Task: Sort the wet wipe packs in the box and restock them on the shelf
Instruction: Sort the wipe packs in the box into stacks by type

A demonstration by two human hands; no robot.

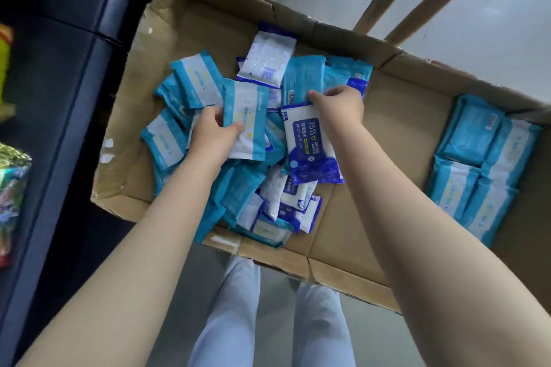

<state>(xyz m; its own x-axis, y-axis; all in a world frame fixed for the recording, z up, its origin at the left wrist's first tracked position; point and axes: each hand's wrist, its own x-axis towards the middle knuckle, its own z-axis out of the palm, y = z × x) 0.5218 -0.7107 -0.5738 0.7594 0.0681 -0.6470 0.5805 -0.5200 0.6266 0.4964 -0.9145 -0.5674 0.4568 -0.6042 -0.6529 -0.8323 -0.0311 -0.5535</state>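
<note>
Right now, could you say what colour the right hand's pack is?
The pack is dark blue and white; head view.

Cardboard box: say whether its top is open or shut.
Open. Nothing covers the cardboard box; its floor and wet wipe packs show from above, and the left hand and right hand each grip a pack inside.
</note>
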